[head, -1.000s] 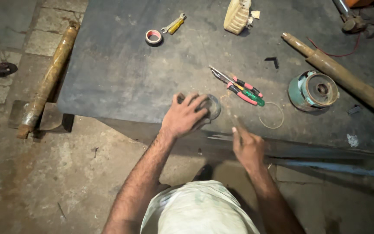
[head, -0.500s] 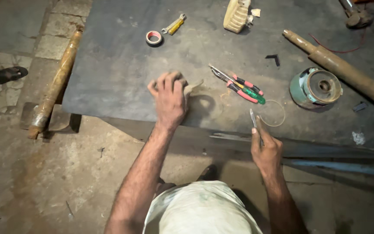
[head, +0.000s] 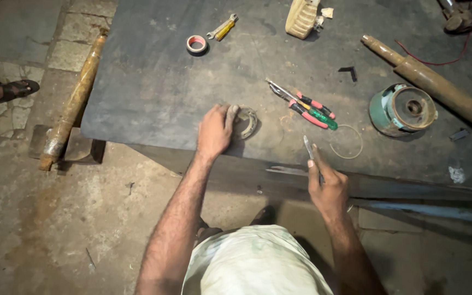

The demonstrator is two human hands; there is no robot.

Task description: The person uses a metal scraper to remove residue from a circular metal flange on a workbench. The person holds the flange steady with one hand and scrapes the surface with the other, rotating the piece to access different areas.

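The left hand (head: 215, 130) covers part of a round metal piece (head: 247, 121) — its kind unclear; the rusty pipe (head: 438, 87) and a sandalled foot (head: 12, 90) run off the frame's edges.

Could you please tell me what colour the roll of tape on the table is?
The roll of tape is pinkish red, seen in the head view.

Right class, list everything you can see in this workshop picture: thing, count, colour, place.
Worktop: one, dark grey, centre.
Tape roll: one, red and white, top.
Spanner: one, yellow and grey, beside the tape.
Ribbed part: one, cream, top edge.
Pliers and screwdriver: red and green handles, middle.
Wire ring: one, pale, front right.
Round housing: one, green, right.
Shafts: two, rusty, left and right.
Metal ring: one, grey, under the left hand.
Thin tool: one, grey, in the right hand.
Left hand.
Right hand.
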